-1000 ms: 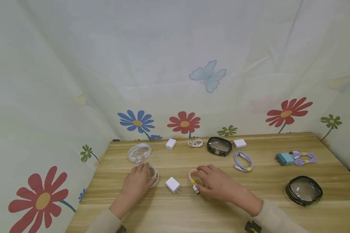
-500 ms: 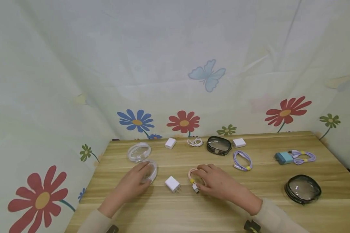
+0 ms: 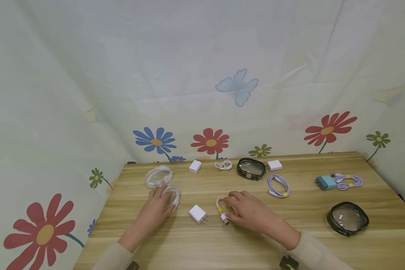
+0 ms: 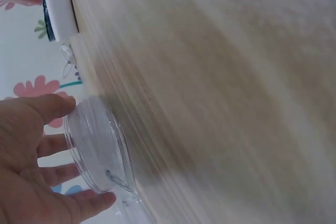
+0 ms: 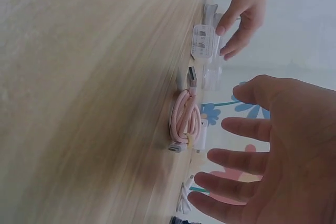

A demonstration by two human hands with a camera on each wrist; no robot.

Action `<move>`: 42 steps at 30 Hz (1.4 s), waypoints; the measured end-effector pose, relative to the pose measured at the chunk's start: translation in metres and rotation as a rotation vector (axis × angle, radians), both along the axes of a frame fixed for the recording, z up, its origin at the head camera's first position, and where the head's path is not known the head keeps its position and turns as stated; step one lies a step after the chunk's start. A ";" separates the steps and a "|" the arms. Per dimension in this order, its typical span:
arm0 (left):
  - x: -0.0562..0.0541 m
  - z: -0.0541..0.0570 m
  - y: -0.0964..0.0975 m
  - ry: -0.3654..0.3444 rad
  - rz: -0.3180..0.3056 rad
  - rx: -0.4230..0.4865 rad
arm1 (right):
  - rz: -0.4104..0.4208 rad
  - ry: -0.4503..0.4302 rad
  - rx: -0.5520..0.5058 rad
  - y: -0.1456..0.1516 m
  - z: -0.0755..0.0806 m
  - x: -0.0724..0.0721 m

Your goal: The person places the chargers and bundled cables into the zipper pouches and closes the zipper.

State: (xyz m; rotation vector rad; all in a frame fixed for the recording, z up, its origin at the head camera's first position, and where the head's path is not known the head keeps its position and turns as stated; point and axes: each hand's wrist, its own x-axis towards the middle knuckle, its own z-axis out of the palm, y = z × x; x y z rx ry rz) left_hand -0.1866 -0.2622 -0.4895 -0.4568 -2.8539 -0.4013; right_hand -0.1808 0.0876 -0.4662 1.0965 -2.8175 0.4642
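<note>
My left hand point(image 3: 158, 205) spans a round clear pouch point(image 3: 174, 195), thumb on one side and fingers on the other. In the left wrist view the same clear pouch point(image 4: 100, 145) stays low at the wood surface, against the thumb and the outermost finger. A second clear pouch point(image 3: 159, 176) lies just behind. My right hand point(image 3: 248, 210) hovers, fingers spread, above a coiled pink cable point(image 3: 218, 204). The right wrist view shows a gap between that hand's fingertips and the cable point(image 5: 185, 119). Between the hands sits a white charger plug point(image 3: 197, 213), prongs out.
Along the back lie a white charger point(image 3: 195, 165), white cable point(image 3: 224, 165), black-trimmed pouch point(image 3: 251, 168) and another white charger point(image 3: 274, 165). Rightward are a purple cable point(image 3: 279, 186), a teal charger point(image 3: 326, 182) beside a second purple cable point(image 3: 352, 182), and another black-trimmed pouch point(image 3: 348, 218).
The left hand has shifted left, uncovering more of its clear pouch, which has moved slightly back toward the other clear pouch. The right hand has stayed over the pink cable.
</note>
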 end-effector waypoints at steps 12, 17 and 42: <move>0.002 0.002 -0.002 0.019 0.017 0.029 | -0.049 -0.084 -0.026 -0.010 -0.006 -0.001; 0.001 0.006 0.000 -0.014 0.029 0.106 | -0.038 -0.102 -0.014 -0.014 -0.006 -0.001; -0.005 0.028 -0.008 -0.283 0.075 0.321 | -0.056 -0.014 -0.011 -0.028 -0.014 -0.005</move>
